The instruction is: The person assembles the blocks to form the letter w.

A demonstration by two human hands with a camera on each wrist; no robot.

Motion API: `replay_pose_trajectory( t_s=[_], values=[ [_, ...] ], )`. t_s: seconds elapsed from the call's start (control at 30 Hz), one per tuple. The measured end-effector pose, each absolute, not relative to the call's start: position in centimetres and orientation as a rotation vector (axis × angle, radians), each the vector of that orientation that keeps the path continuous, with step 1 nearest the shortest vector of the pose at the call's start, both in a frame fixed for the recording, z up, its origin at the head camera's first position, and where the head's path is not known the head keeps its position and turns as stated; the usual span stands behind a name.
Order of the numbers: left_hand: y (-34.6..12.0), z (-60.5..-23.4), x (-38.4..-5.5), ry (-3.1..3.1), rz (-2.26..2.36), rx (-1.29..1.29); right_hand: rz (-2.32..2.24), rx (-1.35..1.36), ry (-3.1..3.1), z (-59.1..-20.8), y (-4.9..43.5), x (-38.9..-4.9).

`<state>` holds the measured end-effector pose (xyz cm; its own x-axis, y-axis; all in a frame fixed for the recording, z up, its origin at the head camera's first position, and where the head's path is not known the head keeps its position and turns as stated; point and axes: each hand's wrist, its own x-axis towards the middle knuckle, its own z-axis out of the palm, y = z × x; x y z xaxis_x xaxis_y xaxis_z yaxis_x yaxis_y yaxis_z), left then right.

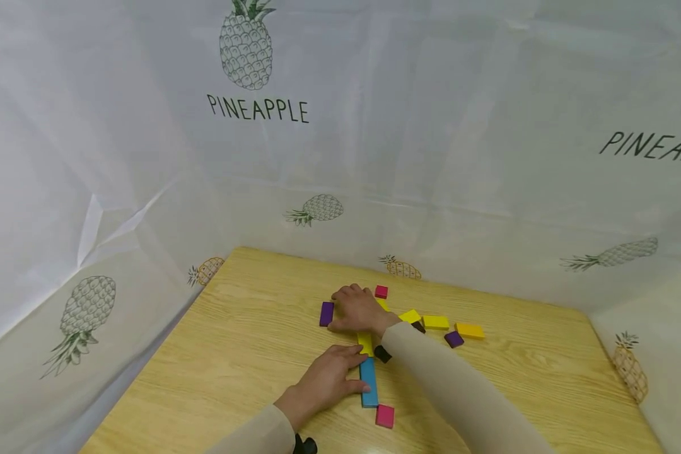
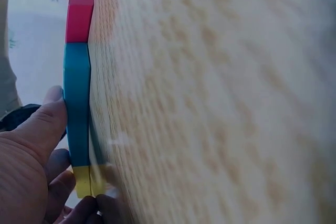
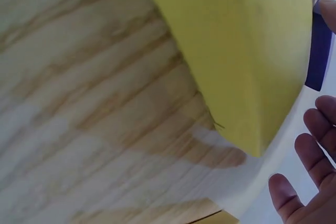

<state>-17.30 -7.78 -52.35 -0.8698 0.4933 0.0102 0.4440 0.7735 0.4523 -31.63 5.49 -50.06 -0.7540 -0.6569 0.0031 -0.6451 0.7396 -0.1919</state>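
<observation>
At the left end of the group lies a purple block [image 1: 326, 314]. My right hand [image 1: 359, 310] is beside it, its thumb touching one end. The other fingers are spread and look apart from the block in the right wrist view. A yellow block [image 3: 236, 51] fills the middle of that view. Nearer to me, my left hand [image 1: 330, 378] rests its thumb on a long blue block [image 1: 369, 383] and its fingertips by a yellow block [image 1: 365, 343] that meets the blue one's far end. A pink block [image 1: 384, 416] adjoins the blue block's near end.
Right of the right wrist are more yellow blocks [image 1: 435, 322], an orange block [image 1: 470, 331] and a small purple block [image 1: 454, 339]. A small pink block [image 1: 381, 292] lies behind the right hand. The wooden table [image 1: 232, 315] meets a hanging pineapple-print cloth [image 1: 431, 157].
</observation>
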Motion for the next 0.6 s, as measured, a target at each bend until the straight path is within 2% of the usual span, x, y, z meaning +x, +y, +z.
replay_pose_trajectory(
  t_s=[0.6],
  values=[
    [-7.64, -52.14, -17.1, 2.873, 0.684, 0.775, -0.286, -1.077, 2.914, -50.35, 5.89, -31.27]
  ],
)
